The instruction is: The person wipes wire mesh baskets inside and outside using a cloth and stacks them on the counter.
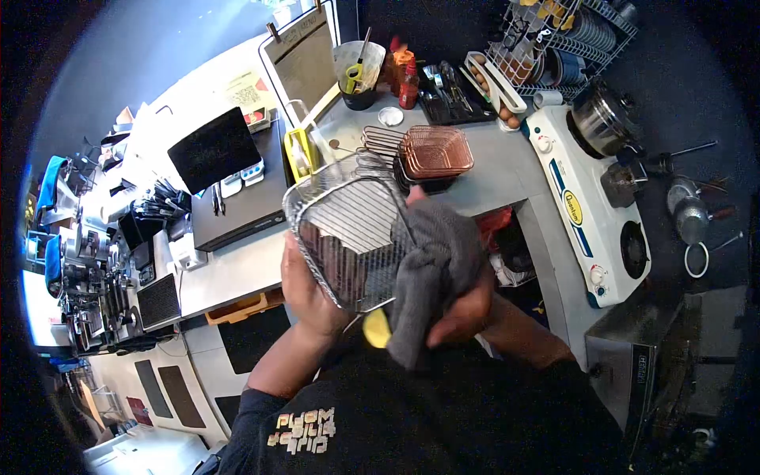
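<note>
A silver wire basket (326, 267) is held up in front of my chest, tilted so that its wire mesh faces me. My left hand (305, 289) is closed around its left side, near the lower edge. Bunched against the basket's right side is a dark grey cloth (431, 273), which my right hand (469, 313) grips; its folds hide part of the fingers. Just behind the basket, copper-coloured wire baskets (439, 150) with long wire handles sit stacked on the grey counter (503, 170).
To the right stands a white gas stove (571, 210) with a metal pot (603, 119) on it. A cutlery tray (453, 93), a red sauce bottle (408, 85) and eggs (509, 119) line the counter's back. A tablet screen (214, 150) stands at left.
</note>
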Tool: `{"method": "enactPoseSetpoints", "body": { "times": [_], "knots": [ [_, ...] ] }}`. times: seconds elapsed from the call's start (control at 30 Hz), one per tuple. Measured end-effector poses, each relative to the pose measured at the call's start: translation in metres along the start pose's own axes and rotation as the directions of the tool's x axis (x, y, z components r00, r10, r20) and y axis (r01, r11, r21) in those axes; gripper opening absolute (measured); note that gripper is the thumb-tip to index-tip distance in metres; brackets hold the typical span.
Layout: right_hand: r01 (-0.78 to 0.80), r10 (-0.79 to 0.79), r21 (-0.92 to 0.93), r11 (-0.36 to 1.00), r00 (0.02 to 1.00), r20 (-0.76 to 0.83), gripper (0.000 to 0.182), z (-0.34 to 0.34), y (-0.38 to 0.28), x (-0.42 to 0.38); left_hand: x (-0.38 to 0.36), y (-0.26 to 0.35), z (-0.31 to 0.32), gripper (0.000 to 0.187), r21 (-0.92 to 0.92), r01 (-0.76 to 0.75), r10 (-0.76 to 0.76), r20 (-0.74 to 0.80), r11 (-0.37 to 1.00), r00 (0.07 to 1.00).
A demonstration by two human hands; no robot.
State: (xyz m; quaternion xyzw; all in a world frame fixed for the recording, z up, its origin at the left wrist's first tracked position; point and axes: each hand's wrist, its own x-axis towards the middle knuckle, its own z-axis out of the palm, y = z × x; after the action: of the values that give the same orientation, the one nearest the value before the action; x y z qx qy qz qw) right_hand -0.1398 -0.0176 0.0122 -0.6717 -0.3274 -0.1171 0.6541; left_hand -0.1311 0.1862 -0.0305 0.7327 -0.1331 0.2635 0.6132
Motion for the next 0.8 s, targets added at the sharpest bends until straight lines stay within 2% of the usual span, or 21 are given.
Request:
{"method": "enactPoseSetpoints", "body": {
  "times": [0.07, 0.13, 0.2, 0.27, 0.3, 0.37, 0.4, 0.43, 0.5, 0.53, 0.6, 0.63, 0.67, 0.73, 0.77, 0.8],
  "knots": [
    [-0.035, 0.030, -0.174, 0.984, 0.999, -0.031, 0.062, 0.014, -0.001, -0.014, 0.000, 0.002, -0.004, 0.032, 0.030, 0.057, -0.055, -0.051, 0.998, 0.997],
    [-0.055, 0.065, -0.213, 0.975, 0.997, 0.039, 0.059, 0.004, 0.006, -0.020, -0.004, -0.002, -0.010, 0.034, 0.057, 0.068, -0.066, -0.046, 0.996, 0.997],
    [0.034, -0.024, -0.204, 0.978, 0.998, 0.050, 0.060, -0.007, 0.013, -0.013, -0.011, -0.011, -0.011, 0.035, 0.090, 0.013, -0.014, 0.016, 0.996, 1.000],
    [0.004, -0.007, -0.026, 1.000, 0.992, -0.123, 0.060, -0.007, 0.014, 0.000, -0.008, -0.003, -0.010, 0.036, 0.129, -0.057, 0.038, 0.149, 0.990, 0.988],
    [0.004, 0.009, 0.062, 0.998, 0.979, -0.206, 0.060, -0.006, 0.012, 0.009, -0.011, -0.002, -0.003, 0.036, 0.013, -0.004, 0.003, 0.128, 1.000, 0.992],
    [-0.080, 0.113, 0.155, 0.985, 0.969, -0.220, 0.061, -0.010, 0.014, 0.009, -0.018, 0.001, 0.013, 0.036, -0.227, 0.085, -0.067, 0.086, 0.970, 0.994],
    [-0.176, 0.200, 0.159, 0.972, 0.968, -0.153, 0.063, -0.013, 0.016, 0.008, -0.014, 0.005, 0.018, 0.036, -0.358, 0.122, -0.112, 0.050, 0.926, 0.992],
    [-0.202, 0.229, 0.147, 0.968, 0.952, -0.201, 0.057, -0.007, 0.012, 0.002, -0.008, 0.009, 0.019, 0.036, -0.482, 0.151, -0.162, 0.020, 0.863, 0.987],
    [-0.256, 0.284, 0.131, 0.958, 0.912, -0.296, 0.046, 0.010, -0.002, -0.003, 0.006, 0.023, 0.011, 0.041, -0.440, 0.197, -0.199, 0.042, 0.876, 0.979],
    [-0.164, 0.144, -0.056, 0.985, 0.955, -0.260, 0.042, 0.013, -0.005, -0.007, 0.007, 0.018, 0.010, 0.043, -0.273, 0.187, -0.200, -0.020, 0.944, 0.980],
    [0.066, -0.086, -0.314, 0.947, 0.995, -0.050, 0.037, 0.018, -0.004, -0.021, 0.022, 0.030, 0.009, 0.042, -0.560, 0.243, -0.321, -0.044, 0.792, 0.946],
    [0.196, -0.170, -0.374, 0.906, 0.980, 0.103, 0.037, 0.017, 0.006, -0.033, 0.032, 0.037, 0.009, 0.041, -0.685, 0.241, -0.379, -0.056, 0.688, 0.924],
    [0.330, -0.239, -0.411, 0.850, 0.936, 0.258, 0.037, 0.016, 0.014, -0.042, 0.033, 0.029, 0.007, 0.038, -0.732, 0.182, -0.278, -0.010, 0.657, 0.961],
    [0.420, -0.339, -0.579, 0.699, 0.907, 0.248, 0.036, 0.019, 0.000, -0.030, 0.034, 0.025, 0.007, 0.036, -0.680, 0.229, -0.215, 0.107, 0.697, 0.971],
    [0.448, -0.387, -0.657, 0.606, 0.888, 0.249, 0.036, 0.021, -0.010, -0.020, 0.034, 0.030, 0.009, 0.037, -0.648, 0.386, -0.318, 0.227, 0.656, 0.921],
    [0.423, -0.346, -0.730, 0.536, 0.899, 0.267, 0.034, 0.021, -0.020, -0.007, 0.034, 0.035, 0.012, 0.037, -0.596, 0.533, -0.411, 0.341, 0.601, 0.845]
  ]
}}
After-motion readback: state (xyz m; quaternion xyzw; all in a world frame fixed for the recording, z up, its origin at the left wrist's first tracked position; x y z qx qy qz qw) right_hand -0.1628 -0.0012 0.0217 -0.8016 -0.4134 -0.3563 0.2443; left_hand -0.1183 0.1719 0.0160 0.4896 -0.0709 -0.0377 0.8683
